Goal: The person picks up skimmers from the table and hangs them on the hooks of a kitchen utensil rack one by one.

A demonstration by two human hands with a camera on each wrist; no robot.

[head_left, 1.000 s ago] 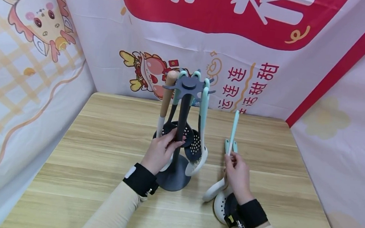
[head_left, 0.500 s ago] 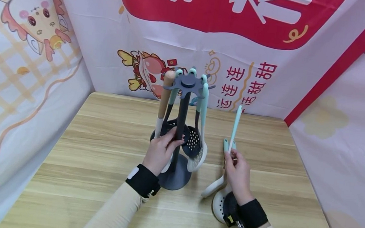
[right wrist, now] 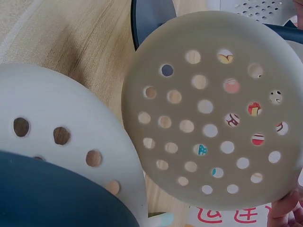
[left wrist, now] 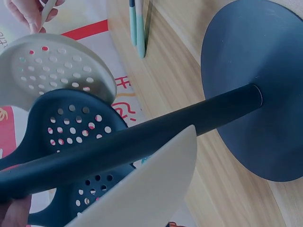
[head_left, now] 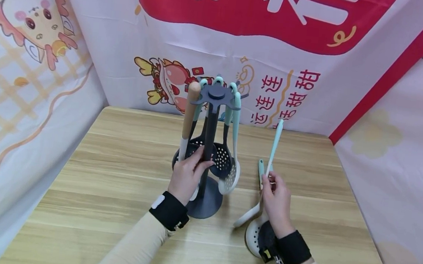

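Observation:
My left hand (head_left: 187, 176) grips the dark pole (head_left: 210, 136) of a utensil stand (head_left: 206, 203). From the stand's top hang several utensils: a wood-handled one (head_left: 188, 117), dark slotted heads (head_left: 222, 160) and a white slotted spoon (head_left: 232, 176). In the left wrist view a white blade-like head (left wrist: 156, 179) crosses in front of the pole. My right hand (head_left: 276, 200) pinches a skimmer by its white-and-mint handle (head_left: 276, 142), upright and slightly tilted. The right wrist view shows the skimmer's round perforated head (right wrist: 213, 109). Its mint handle end points up, apart from the stand.
Under my right wrist lie a white perforated utensil (right wrist: 75, 104) and a dark one (right wrist: 57, 203), their mint handles (head_left: 261, 167) pointing to the back of the wooden table (head_left: 123, 174). Printed cloth (head_left: 212, 47) stands behind and at both sides.
The stand's top has turned: the hooks at the back shifted left and the white slotted spoon swung back. The skimmer in my right hand has risen a little and leans more to the right.

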